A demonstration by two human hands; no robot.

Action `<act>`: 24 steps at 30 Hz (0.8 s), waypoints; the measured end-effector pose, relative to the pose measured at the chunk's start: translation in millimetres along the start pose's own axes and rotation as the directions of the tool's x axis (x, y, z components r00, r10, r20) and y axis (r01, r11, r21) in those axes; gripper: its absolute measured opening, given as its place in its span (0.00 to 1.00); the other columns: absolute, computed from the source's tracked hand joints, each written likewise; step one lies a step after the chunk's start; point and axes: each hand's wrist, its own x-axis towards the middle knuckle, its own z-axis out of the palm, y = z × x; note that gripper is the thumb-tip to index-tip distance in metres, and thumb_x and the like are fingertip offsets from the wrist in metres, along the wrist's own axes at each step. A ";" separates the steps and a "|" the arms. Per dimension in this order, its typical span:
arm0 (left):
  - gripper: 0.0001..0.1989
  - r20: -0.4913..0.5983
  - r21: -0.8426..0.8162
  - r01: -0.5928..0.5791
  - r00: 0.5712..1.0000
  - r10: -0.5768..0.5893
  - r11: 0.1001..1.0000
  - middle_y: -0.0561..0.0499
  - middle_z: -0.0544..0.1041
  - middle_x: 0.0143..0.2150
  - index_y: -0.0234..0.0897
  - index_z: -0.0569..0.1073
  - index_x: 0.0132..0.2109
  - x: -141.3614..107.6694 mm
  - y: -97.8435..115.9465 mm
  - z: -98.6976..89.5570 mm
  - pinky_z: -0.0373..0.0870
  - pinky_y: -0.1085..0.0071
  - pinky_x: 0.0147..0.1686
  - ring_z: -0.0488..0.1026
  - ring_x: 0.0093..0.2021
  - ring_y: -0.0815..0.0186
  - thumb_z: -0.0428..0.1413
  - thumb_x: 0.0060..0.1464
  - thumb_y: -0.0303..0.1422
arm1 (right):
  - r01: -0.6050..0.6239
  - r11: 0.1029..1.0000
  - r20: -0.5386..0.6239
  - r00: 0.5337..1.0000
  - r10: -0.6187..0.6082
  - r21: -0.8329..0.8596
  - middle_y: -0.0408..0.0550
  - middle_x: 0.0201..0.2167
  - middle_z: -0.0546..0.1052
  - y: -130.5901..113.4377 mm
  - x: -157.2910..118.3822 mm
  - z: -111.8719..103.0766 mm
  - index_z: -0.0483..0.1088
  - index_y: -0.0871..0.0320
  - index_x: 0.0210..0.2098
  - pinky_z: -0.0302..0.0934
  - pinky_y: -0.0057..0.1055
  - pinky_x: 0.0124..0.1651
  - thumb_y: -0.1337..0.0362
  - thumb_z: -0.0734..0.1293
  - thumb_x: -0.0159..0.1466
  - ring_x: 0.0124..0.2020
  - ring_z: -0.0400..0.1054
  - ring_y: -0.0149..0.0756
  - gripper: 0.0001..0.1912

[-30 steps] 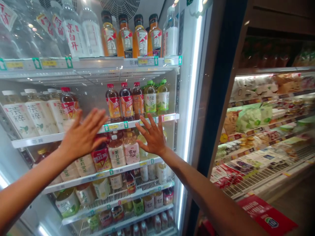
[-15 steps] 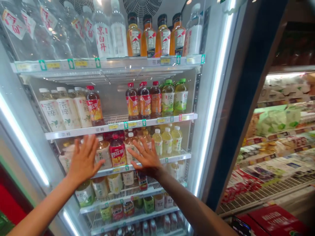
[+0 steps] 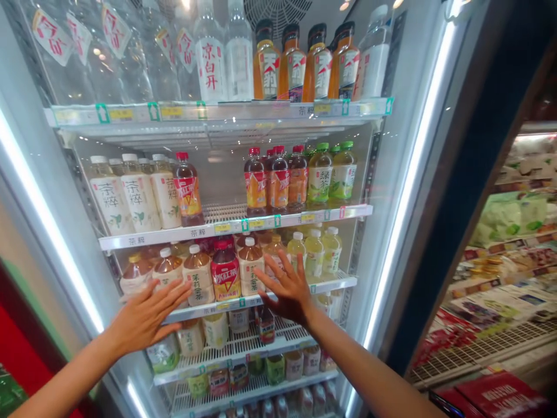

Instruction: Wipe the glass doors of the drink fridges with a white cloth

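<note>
open hands raised at the drinks shelves.

left hand: open, nearest the white-capped bottles. right hand: open, fingers spread. neither grips anything; contact cannot be told. the red bottle stands upright between them on the middle shelf. step, as judged: empty-handed reach. a grasp would call for curled fingers, clear of the upper shelf; side room between bottles is tight.

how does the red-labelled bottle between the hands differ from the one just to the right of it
The red-labelled bottle has a red cap; its neighbour has a white one. The neighbour's label is cream, the red-labelled bottle's red and yellow. Both stand upright on the same shelf.
</note>
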 end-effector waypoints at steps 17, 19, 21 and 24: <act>0.42 -0.192 0.010 0.290 0.940 -0.282 0.957 0.44 0.35 0.80 0.33 0.41 0.77 62.3 40.2 13.8 0.28 0.52 0.77 0.29 0.80 0.57 0.46 0.67 0.49 | -0.001 1.000 -0.001 1.000 0.001 -0.012 0.46 0.67 0.71 0.7 -3.0 0.6 0.70 0.45 0.63 0.38 0.66 0.76 0.54 0.69 0.65 0.75 0.53 0.54 0.26; 0.42 -0.091 -0.002 0.009 0.996 -0.009 1.000 0.49 0.44 0.79 0.36 0.43 0.77 67.4 48.3 17.7 0.31 0.59 0.78 0.32 0.80 0.63 0.47 0.66 0.51 | -0.003 1.000 0.012 1.000 0.004 -0.008 0.46 0.68 0.70 0.2 -3.6 0.0 0.70 0.45 0.63 0.40 0.67 0.75 0.54 0.69 0.65 0.74 0.54 0.55 0.27; 0.41 -0.036 -0.010 -0.127 0.991 0.126 0.992 0.53 0.52 0.77 0.40 0.44 0.77 77.4 42.9 13.2 0.32 0.63 0.78 0.34 0.79 0.69 0.49 0.66 0.50 | -0.002 1.000 0.021 1.000 0.002 -0.007 0.46 0.68 0.70 0.1 -3.9 -0.8 0.69 0.45 0.64 0.40 0.66 0.76 0.53 0.68 0.67 0.74 0.55 0.54 0.26; 0.41 -0.127 -0.001 0.193 0.973 -0.192 0.981 0.48 0.43 0.79 0.39 0.41 0.77 103.1 19.3 -6.3 0.27 0.54 0.78 0.34 0.79 0.61 0.49 0.67 0.49 | 0.008 1.000 0.031 0.999 -0.008 -0.009 0.45 0.68 0.70 0.5 -4.1 -1.5 0.68 0.44 0.65 0.40 0.65 0.76 0.53 0.66 0.68 0.74 0.55 0.52 0.26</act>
